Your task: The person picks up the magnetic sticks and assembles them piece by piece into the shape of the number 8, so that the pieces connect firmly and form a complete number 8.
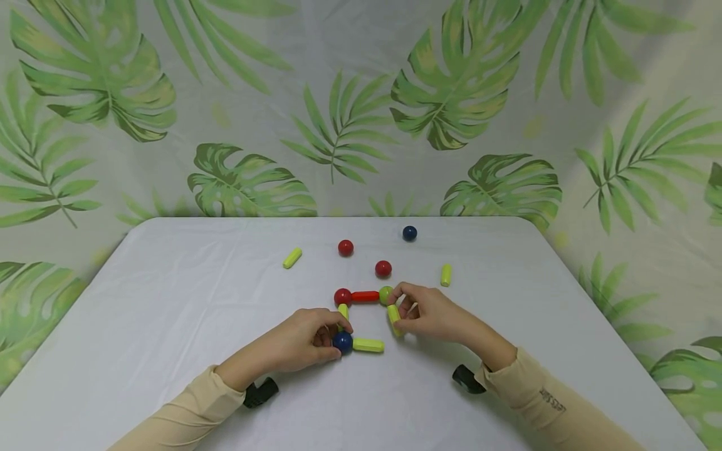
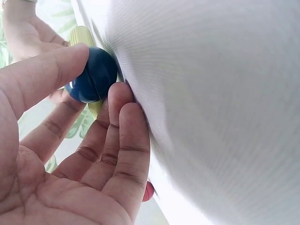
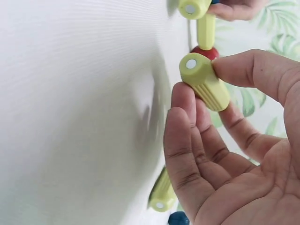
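Observation:
Thumb and fingers of my left hand [image 1: 301, 341] pinch a dark blue ball [image 1: 342, 342], seen close up in the left wrist view as a glossy blue ball [image 2: 99, 75] with a seam. From it one yellow-green rod [image 1: 369, 346] points right, and another yellow-green rod [image 1: 343, 309] leads back to a red ball [image 1: 342, 297]. A red rod [image 1: 365, 296] links that ball to a green ball [image 1: 386, 295]. My right hand [image 1: 434, 314] pinches a yellow-green rod [image 1: 393, 321] below the green ball; its near end shows a round silvery disc in the right wrist view. The forefinger is by the green ball.
Farther back on the white table [image 1: 225, 263] lie two loose red balls, one [image 1: 346, 248] behind the other [image 1: 383, 269], a dark blue ball [image 1: 410, 233], a yellow-green rod [image 1: 292, 258] at left and another rod [image 1: 446, 275] at right. A leaf-patterned cloth [image 1: 350, 188] hangs behind.

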The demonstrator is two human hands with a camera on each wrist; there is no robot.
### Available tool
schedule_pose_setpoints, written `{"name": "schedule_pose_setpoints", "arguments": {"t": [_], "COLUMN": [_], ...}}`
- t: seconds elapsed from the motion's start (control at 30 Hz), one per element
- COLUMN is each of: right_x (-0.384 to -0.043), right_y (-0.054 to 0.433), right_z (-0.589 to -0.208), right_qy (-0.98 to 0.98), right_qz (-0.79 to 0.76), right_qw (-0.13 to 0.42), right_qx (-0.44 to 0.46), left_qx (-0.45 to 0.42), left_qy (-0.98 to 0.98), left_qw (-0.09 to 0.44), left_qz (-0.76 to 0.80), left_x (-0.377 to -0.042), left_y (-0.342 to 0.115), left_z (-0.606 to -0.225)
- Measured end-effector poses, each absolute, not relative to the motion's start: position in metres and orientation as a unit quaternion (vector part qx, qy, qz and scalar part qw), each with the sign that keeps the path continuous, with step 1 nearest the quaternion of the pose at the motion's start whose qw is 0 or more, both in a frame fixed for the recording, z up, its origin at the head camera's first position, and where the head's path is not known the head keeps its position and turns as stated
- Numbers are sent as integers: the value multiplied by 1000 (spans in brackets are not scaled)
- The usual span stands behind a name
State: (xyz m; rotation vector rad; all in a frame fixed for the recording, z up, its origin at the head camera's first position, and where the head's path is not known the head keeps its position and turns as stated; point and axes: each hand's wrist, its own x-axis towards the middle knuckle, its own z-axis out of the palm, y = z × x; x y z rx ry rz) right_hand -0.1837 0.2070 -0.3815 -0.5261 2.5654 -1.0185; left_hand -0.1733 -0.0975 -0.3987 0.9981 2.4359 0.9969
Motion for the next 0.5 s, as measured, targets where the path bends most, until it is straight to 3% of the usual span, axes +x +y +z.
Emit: {"name": "schedule_pose_setpoints", "arguments": {"t": [0.5], "right_x": [-176], "right_y": [210], "right_z": [-386], "right_qy": [918], "right_qz": [-329], "right_qw": [172], "right_qx": [-135], "left_qx": [349], "left_qy": [852], "left_qw": [165], "left_qz": [354], "left_x": [-173], "left_y": [-96], "left_z": [-398]}}
